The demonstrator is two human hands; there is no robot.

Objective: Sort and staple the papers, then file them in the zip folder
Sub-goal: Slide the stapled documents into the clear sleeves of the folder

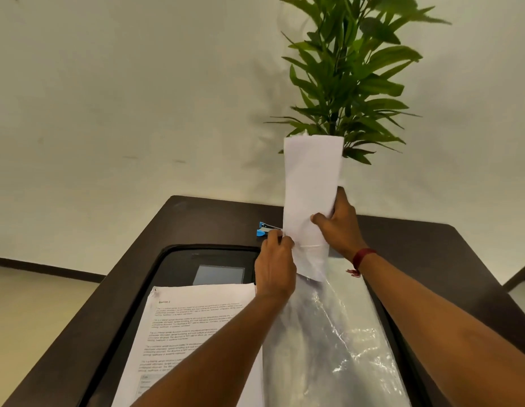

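Papers going upright into the clear folder

The right hand [340, 224] has its grip clamped round the curled papers [309, 195], whose lower end sits in the mouth of the folder [329, 348]. The left hand [274, 265] pinches that mouth at the papers' left edge. A printed stack [190, 327] lies beside the folder, and a blue stapler [264, 228] sits behind on the dark bench [196, 218].

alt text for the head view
The left hand and right hand hold a curled sheaf of white papers upright, its lower end at the mouth of a clear zip folder on a dark table. A printed stack lies left of it, a blue stapler and a plant behind.
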